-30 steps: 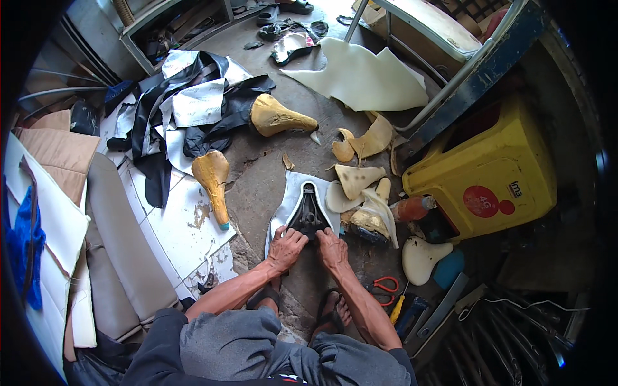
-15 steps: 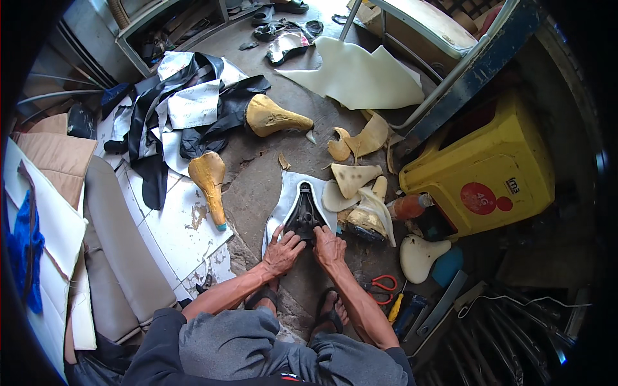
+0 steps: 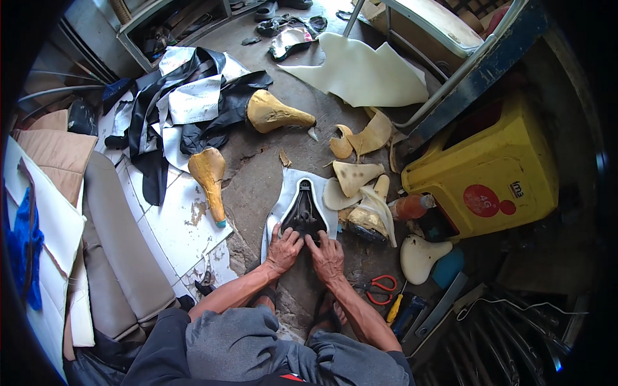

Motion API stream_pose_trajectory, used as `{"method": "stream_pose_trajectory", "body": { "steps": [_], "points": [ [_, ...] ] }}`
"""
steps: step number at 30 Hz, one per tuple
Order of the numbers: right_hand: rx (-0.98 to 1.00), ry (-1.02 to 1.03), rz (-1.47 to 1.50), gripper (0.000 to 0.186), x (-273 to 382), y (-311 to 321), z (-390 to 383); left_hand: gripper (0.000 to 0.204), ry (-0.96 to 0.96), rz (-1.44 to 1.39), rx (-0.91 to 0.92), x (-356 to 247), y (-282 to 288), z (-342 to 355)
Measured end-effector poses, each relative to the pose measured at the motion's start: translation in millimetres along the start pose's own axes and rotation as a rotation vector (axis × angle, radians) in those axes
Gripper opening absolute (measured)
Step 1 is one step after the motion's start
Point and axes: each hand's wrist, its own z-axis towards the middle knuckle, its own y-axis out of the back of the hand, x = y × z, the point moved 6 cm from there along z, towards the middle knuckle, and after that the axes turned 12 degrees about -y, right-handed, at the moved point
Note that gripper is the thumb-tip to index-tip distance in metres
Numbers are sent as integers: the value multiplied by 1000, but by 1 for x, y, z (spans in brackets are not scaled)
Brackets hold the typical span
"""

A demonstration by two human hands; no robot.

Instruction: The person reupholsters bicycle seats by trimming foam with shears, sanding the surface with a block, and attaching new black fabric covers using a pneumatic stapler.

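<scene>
An upturned black bicycle saddle (image 3: 304,211) with a white border lies nose away from me on a white sheet (image 3: 277,204). My left hand (image 3: 282,249) grips its near left edge with curled fingers. My right hand (image 3: 327,259) grips the near right edge, thumb and fingers bent over it. The fingertips are partly hidden in the dark shell. Just right of the sheet are pale foam saddle pads (image 3: 358,179), a bottle of reddish liquid (image 3: 410,206) and red-handled pliers (image 3: 381,289).
Two yellowed saddles (image 3: 207,180) (image 3: 273,112), black material scraps (image 3: 154,167), a foam sheet (image 3: 360,71) and a metal-framed chair (image 3: 431,32) lie or stand around. At right are a yellow plastic stool (image 3: 483,167) and a screwdriver (image 3: 396,309); at left, a grey padded seat (image 3: 122,251).
My right hand's fingers have shifted a little inward and changed their bend at the saddle's rear edge. My left hand stays nearly in place on the left edge.
</scene>
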Motion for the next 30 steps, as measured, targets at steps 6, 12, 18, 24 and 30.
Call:
{"method": "stream_pose_trajectory", "body": {
  "steps": [6, 12, 18, 24, 30],
  "points": [
    [-77, 69, -98, 38, -2, 7, -14, 22, 29, -50, -36, 2, 2, 1],
    [61, -19, -36, 41, -12, -14, -5, 20, 4, -17, -29, 2, 4, 3],
    [173, -44, -41, 23, -8, -9, 7, 13, 48, -312, 5, 10, 0, 15],
    [-70, -700, 278, 36, -101, 92, -100, 16, 141, -371, 61, -26, 5, 1],
    [-89, -1594, -173, 66, -208, 127, -269, 17, 174, -379, 20, -32, 4, 1]
  ]
}}
